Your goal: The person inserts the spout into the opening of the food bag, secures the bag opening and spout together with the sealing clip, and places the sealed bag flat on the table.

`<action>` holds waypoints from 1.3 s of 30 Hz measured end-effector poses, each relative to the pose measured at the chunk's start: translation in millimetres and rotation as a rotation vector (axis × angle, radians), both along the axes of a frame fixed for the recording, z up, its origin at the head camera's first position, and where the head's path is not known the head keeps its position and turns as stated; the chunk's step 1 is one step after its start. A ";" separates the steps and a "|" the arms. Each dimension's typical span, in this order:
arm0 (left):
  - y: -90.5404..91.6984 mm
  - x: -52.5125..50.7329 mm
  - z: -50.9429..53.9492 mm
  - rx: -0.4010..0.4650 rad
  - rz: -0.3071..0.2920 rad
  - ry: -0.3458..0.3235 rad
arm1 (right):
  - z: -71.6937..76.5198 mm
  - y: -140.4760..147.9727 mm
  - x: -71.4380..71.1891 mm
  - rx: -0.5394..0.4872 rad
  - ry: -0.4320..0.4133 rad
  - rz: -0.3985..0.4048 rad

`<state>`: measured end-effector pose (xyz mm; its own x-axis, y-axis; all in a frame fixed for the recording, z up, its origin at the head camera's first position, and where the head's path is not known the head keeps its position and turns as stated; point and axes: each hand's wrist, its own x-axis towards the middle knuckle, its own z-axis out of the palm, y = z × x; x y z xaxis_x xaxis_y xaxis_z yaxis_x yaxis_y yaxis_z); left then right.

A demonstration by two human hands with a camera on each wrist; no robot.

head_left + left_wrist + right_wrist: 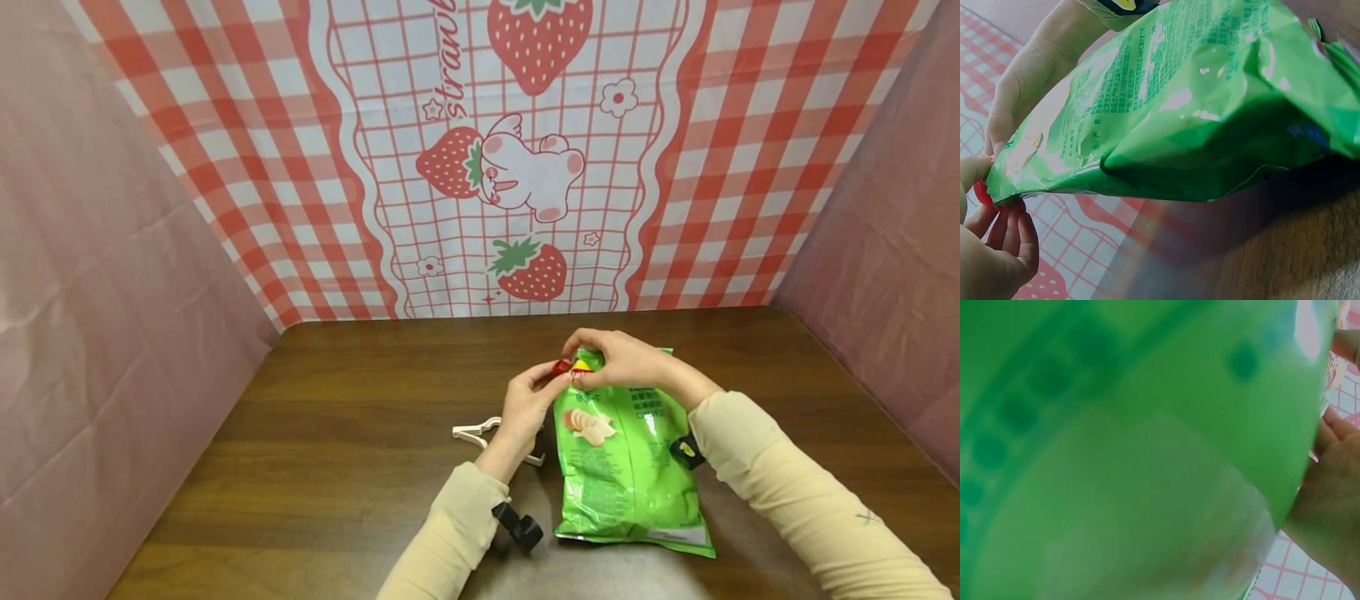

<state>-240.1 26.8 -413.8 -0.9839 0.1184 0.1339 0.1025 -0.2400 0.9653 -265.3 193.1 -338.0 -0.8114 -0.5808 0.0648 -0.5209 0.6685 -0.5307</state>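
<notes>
A green bag of potato chips (pixel 626 467) is held with its top edge raised over the table. My left hand (pixel 523 406) pinches the bag's top left corner, beside the red and yellow logo; thumb and fingers show on it in the left wrist view. My right hand (pixel 626 360) grips the same top edge just to the right, its thumb on the printed face and its fingers partly hidden behind the bag. Green film fills most of the right wrist view, with the right hand (pixel 1332 494) at its right side. The bag looks puffed and creased.
A white plastic piece with thin arms (pixel 480 431) lies on the brown wooden table (pixel 337 467), partly behind my left wrist. A checked strawberry-print cloth (pixel 525 167) hangs at the back. Pink cloth walls (pixel 135 292) stand on both sides.
</notes>
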 end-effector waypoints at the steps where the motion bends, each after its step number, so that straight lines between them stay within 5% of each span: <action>1: -0.3 0.0 -0.3 0.002 0.001 -0.002 | -0.5 -0.3 -0.1 0.003 0.006 0.000; 24: -7.6 -2.8 -0.7 -0.071 -0.084 -0.006 | -1.9 -6.2 -0.9 0.015 -0.043 -0.048; 34: -26.0 -4.8 -4.2 -0.116 -0.147 0.060 | -1.0 -5.1 -1.5 0.020 -0.037 -0.066; 39: -34.2 -2.9 -8.2 -0.215 -0.157 0.061 | -4.0 -2.6 -0.5 0.008 -0.057 -0.075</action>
<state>-243.0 -7.4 -421.9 -0.9421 0.3010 0.1479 0.1400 -0.0478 0.9890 -265.8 190.5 -342.0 -0.8549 -0.5187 0.0125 -0.4382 0.7089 -0.5526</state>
